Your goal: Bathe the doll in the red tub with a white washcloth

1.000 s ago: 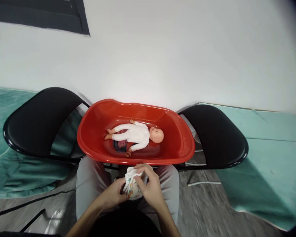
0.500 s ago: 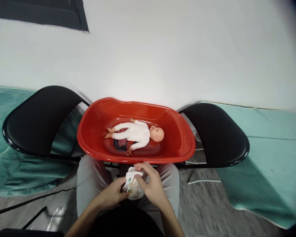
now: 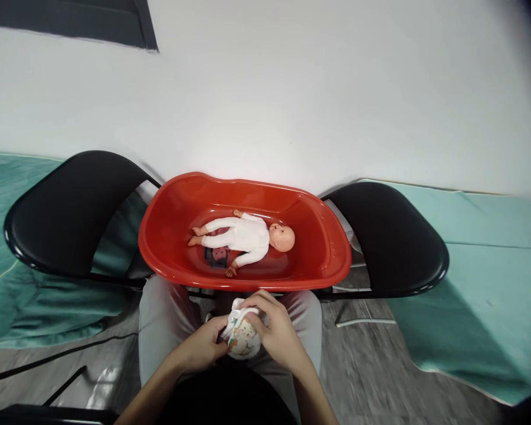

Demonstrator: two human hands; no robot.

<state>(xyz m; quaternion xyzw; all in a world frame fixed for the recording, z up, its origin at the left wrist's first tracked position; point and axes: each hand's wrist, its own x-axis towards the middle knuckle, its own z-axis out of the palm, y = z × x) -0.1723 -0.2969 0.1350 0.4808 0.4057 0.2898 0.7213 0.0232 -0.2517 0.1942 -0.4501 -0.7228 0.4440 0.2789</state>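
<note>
Holds a printed cloth bundle between both bare hands, on the near side of the red baby bathtub and above the gap between the gray-clad knees. Grips the bundle's left edge with the left hand, thumb pressed to the near face, fingers mostly hidden behind. Closes the right hand on the opposite side, thumb at the cartoon print, fingers arched over the top toward the tub. Leaves several white folds showing at the upper left; cannot tell from this angle whether a folded diaper or another baby item.

Inside the tub, flat on its back: a baby doll in a white suit, head toward the tub's right end, feet toward the left, arms spread. On the tub's bottom beside the doll's near leg, a dark picture patch. At the tub's left end, one black chair; at its right end, another black chair; both apparently bearing the tub, contact hidden.

Could lose the folds by easing the left pinch too early, with soft layers likely to spring apart. Could drop the bundle to the floor on the tub's near side through a one-handed hold on slack fabric. Could also bump the near rim with knuckles or knees, jolting the tub and shifting the doll.
</note>
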